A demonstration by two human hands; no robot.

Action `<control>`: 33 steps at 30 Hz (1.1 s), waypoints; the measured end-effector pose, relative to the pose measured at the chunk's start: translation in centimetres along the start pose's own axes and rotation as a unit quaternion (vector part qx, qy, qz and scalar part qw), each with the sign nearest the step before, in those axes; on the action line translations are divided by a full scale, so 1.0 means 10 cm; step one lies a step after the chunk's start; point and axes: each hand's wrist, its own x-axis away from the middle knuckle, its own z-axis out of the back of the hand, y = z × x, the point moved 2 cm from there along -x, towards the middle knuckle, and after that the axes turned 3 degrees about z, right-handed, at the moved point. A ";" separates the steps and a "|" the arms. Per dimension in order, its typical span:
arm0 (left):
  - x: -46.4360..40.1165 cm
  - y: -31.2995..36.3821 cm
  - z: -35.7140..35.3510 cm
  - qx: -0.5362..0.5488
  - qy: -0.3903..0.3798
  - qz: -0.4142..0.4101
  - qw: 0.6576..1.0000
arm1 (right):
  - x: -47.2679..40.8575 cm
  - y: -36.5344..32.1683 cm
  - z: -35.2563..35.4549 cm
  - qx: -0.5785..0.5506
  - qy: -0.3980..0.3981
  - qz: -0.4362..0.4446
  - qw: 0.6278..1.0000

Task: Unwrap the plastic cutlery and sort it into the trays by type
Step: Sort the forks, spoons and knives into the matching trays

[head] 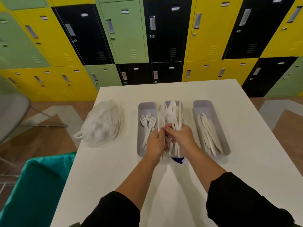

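Cutlery bundle [173, 122] (both hands gripping), 3 trays [211, 110], 3 forks [148, 122]

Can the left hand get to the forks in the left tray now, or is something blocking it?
Probably not at once: the left hand hovers right beside the forks in the left tray, nothing between, but it is gripping the cutlery bundle.

Three grey trays side by side: forks [148, 124] left, spoons [172, 112] middle, knives [209, 135] right; bagged cutlery [101, 125] further left.

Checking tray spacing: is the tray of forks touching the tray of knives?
Apart. The head view shows the fork tray and knife tray separated by the middle tray.
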 end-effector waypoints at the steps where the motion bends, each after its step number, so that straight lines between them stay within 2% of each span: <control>1: 0.00 0.00 0.08 -0.007 -0.004 -0.005 1.000 | -0.01 0.02 -0.07 0.000 0.000 -0.003 1.000; 5: -0.03 -0.07 0.33 0.001 -0.026 0.005 1.000 | -0.05 0.12 -0.30 -0.010 -0.004 -0.031 0.999; 10: -0.13 -0.21 0.60 -0.010 0.127 0.040 0.991 | -0.09 0.16 -0.52 0.036 0.026 -0.024 0.999; 12: -0.17 -0.21 0.69 0.013 0.150 0.059 0.987 | -0.12 0.16 -0.56 0.055 0.030 -0.019 0.998; 15: -0.22 -0.20 0.75 0.024 0.128 0.047 0.990 | -0.13 0.16 -0.58 0.047 0.039 -0.020 0.998; 20: -0.20 -0.16 0.71 0.113 0.025 0.060 0.991 | -0.09 0.13 -0.64 0.035 0.001 -0.008 0.999; 24: -0.17 -0.12 0.67 0.068 -0.018 0.053 0.996 | -0.04 0.11 -0.67 0.021 -0.045 -0.004 0.999; 27: -0.19 -0.12 0.67 0.013 0.036 0.037 0.999 | -0.06 0.07 -0.66 0.034 -0.005 0.014 0.999; 30: -0.25 -0.16 0.68 0.056 0.110 0.041 0.991 | -0.13 0.06 -0.63 0.060 0.023 0.017 0.998; 33: -0.28 -0.17 0.70 0.056 0.122 0.038 0.990 | -0.16 0.01 -0.59 0.059 0.031 0.009 0.998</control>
